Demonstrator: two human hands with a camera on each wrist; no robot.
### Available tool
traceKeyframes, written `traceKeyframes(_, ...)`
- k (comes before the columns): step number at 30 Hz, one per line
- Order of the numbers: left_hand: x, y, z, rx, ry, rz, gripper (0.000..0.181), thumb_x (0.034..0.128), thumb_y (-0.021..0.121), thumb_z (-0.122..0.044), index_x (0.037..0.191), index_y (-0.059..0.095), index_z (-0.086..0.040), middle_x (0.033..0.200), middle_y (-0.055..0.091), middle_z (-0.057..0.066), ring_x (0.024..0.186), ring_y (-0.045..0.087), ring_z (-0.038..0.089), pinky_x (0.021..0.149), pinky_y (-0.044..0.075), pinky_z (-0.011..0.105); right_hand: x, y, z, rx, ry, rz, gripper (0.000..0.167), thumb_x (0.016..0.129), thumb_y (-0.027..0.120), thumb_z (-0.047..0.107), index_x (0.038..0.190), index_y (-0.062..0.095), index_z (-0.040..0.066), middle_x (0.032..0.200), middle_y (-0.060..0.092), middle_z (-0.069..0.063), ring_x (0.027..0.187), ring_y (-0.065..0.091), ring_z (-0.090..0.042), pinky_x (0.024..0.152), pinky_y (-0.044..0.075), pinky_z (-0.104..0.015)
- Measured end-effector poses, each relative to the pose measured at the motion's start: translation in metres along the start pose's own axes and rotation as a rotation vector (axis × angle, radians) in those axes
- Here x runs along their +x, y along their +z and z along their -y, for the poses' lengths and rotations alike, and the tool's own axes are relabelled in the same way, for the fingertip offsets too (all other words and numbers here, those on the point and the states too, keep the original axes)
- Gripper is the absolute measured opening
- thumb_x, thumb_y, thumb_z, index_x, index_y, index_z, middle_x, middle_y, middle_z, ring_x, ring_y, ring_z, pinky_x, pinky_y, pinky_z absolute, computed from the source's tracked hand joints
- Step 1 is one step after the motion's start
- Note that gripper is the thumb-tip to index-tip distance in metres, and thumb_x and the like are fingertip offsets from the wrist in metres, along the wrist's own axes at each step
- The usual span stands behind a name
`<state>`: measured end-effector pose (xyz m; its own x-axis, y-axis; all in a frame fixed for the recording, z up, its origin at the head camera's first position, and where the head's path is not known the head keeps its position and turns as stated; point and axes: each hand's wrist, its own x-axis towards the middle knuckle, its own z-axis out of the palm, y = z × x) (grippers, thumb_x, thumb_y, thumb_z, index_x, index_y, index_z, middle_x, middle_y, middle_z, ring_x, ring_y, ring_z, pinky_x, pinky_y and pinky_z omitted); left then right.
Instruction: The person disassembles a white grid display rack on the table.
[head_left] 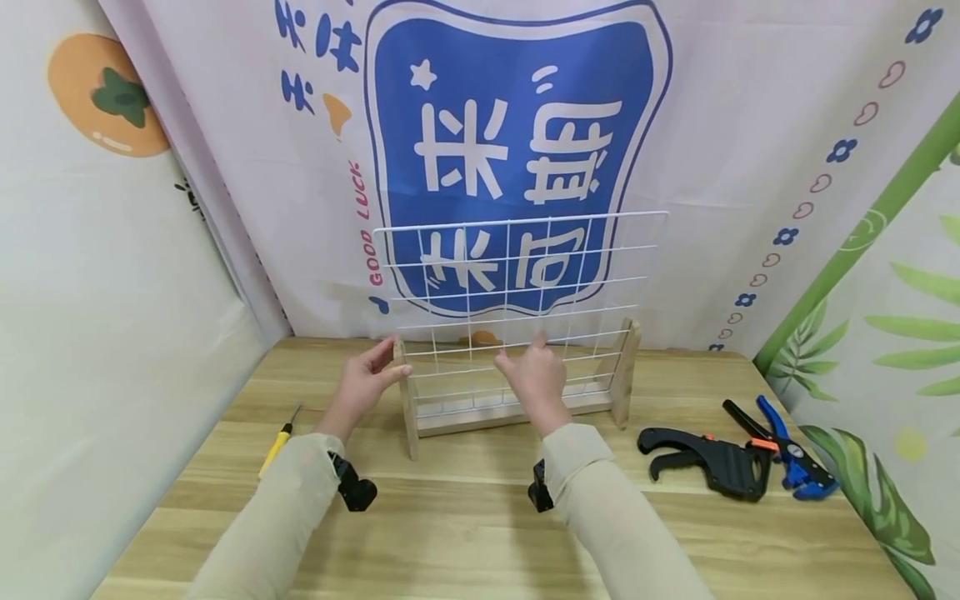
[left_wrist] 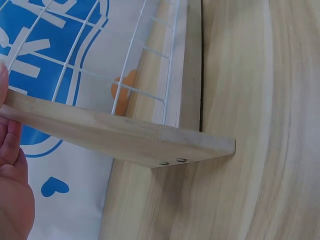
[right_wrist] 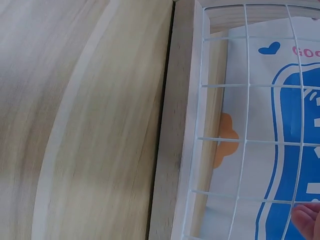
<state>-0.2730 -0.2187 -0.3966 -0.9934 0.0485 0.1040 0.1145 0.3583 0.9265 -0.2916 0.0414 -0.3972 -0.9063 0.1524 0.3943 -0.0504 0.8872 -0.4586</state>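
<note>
A white wire grid panel (head_left: 507, 292) stands upright in a wooden stand (head_left: 517, 415) with a side board at each end. My left hand (head_left: 362, 385) holds the top of the left side board (left_wrist: 115, 131), thumb on the near side and fingers on the far side. Two screw heads show on that board's outer face in the left wrist view. My right hand (head_left: 537, 377) is at the lower middle of the grid, thumb and forefinger at its wires. Only a fingertip of it shows at a wire in the right wrist view; its other fingers are hidden.
A yellow-handled screwdriver (head_left: 278, 447) lies on the wooden table (head_left: 457, 533) at the left. At the right are a black gun-shaped hand tool (head_left: 712, 462) and a blue-and-black wire stripper (head_left: 797, 462). A printed cloth (head_left: 712, 167) hangs behind the stand.
</note>
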Motion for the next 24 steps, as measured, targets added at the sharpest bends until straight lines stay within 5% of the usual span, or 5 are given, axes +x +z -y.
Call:
traceKeyframes(14,-0.015,0.008,-0.017,0.088,0.025,0.005,0.063,0.0797,0.073,-0.013,0.133,0.045,0.004,0.128,0.053,0.023,0.122,0.048,0.033,0.097,0.045,0.038,-0.003,-0.012,-0.008,-0.014,0.037,0.088,0.082,0.077,0.059,0.053,0.127,0.044,-0.009,0.047,0.038,0.002,0.043,0.033,-0.014,0.038,0.025,-0.024)
traceKeyframes(19,-0.024,0.003,-0.033,0.283,0.015,0.058,0.064,0.0806,0.073,-0.018,0.132,0.045,0.007,0.125,0.055,0.025,0.117,0.053,0.037,0.096,0.047,0.043,-0.007,-0.016,-0.005,0.015,0.072,0.129,0.077,0.075,0.062,0.052,0.120,0.045,-0.009,0.055,0.048,-0.004,0.048,0.043,-0.018,0.040,0.031,-0.025)
traceKeyframes(24,-0.033,-0.003,-0.043,0.455,0.024,0.077,0.062,0.0804,0.073,-0.025,0.128,0.049,0.007,0.119,0.059,0.026,0.110,0.057,0.037,0.092,0.050,0.045,-0.011,-0.020,0.002,0.083,0.110,0.171,0.080,0.076,0.062,0.046,0.130,0.041,-0.009,0.053,0.044,-0.002,0.045,0.038,-0.016,0.037,0.029,-0.024)
